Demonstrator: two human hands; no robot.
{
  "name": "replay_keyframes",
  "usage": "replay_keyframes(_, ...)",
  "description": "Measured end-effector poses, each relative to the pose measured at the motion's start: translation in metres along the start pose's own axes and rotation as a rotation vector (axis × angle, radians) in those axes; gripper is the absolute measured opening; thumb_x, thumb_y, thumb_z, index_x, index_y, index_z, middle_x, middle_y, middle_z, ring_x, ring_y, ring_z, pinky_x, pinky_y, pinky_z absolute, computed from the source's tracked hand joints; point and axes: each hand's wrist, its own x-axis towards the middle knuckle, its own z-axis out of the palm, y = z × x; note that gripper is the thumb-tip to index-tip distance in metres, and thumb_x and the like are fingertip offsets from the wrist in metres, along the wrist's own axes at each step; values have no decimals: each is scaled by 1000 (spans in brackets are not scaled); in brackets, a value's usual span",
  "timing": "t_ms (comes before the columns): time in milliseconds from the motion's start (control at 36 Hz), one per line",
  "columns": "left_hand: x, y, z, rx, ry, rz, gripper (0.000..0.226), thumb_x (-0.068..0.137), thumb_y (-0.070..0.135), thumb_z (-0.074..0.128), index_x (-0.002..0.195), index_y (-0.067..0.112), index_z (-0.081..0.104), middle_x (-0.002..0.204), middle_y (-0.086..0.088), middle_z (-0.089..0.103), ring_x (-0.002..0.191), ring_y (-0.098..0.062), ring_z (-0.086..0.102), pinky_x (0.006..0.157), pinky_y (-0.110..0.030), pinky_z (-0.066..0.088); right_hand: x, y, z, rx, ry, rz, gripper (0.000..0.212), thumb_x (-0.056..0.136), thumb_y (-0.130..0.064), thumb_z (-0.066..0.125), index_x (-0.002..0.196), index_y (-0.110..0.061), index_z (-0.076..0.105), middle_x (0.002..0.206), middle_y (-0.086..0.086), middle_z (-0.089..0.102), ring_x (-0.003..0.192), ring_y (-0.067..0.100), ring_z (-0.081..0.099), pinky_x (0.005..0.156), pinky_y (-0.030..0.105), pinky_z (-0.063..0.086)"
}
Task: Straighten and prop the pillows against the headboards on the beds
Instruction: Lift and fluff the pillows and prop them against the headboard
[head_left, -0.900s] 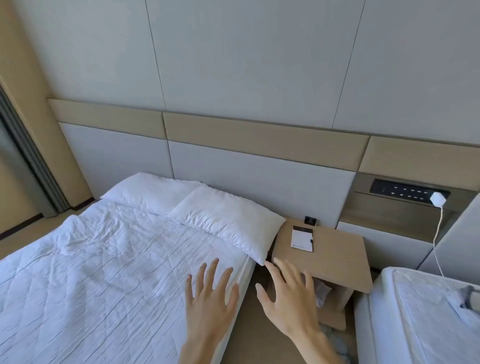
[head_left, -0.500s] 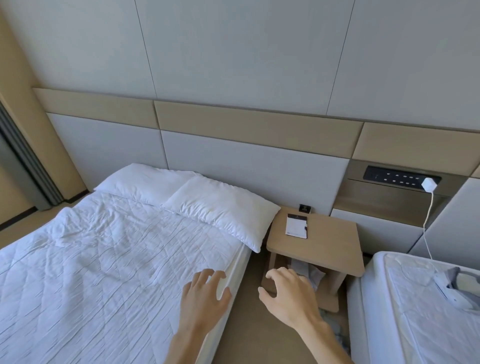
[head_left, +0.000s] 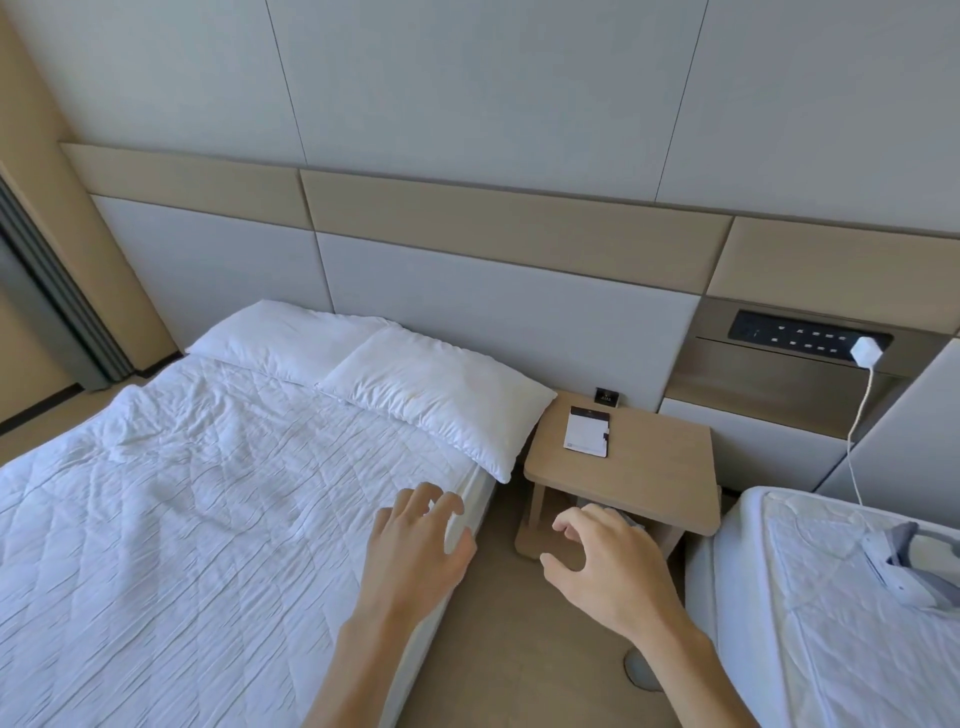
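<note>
Two white pillows lie flat at the top of the big bed. The near pillow sits by the bed's right edge, and one corner pokes out over the side toward the little wooden surface. The far pillow lies beside it, and the near one overlaps its edge a bit. Both lie close to the padded headboard but do not lean up on it, so they need lifting and standing up.

The left hand hovers over the bed's right edge, just short of the near pillow. Its fingers are spread and a little bent, and it holds nothing. The right hand hangs over the floor between the two beds, in front of the little surface. Its fingers are curled but apart, and it is empty too. I think both hands are out like this to grab the near pillow by its ends, because it is the closest one.

A notepad lies on the surface. A second bed is at the right, with a grey and white cloth on it. No pillow shows there. A white charger is plugged in above it.
</note>
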Motion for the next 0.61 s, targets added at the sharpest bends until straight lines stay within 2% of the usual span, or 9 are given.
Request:
replay_keyframes(139,7,21,5,31,59,4,18,85,43,52,100,37,60,108,19,56,103,-9,53,89,-29,39,9,20,-12,30,-8,-19,39,82,-61,58,112,-37,61,107,-22,60,103,1,57,90,32,49)
replay_keyframes(306,8,22,14,77,39,-21,17,84,42,54,97,37,62,107,19,58,102,-9,55,90,-32,41,22,28,-15,47,-61,-41,39,80,-62,59,110,-37,61,103,-22,60,101,1,57,89,33,50)
replay_keyframes(444,32,9,26,115,2,-58,19,85,47,51,99,38,62,112,19,57,107,-10,54,94,-35,40,55,32,-14,30,-85,-55,37,81,-61,60,111,-38,61,102,-23,58,93,-1,52,86,28,49)
replay_keyframes(611,88,-16,44,131,-16,-74,23,85,50,48,96,37,63,112,19,57,109,-10,54,91,-35,40,120,34,-2,5,-131,-50,39,81,-57,63,114,-35,62,103,-22,58,86,-2,44,80,23,43)
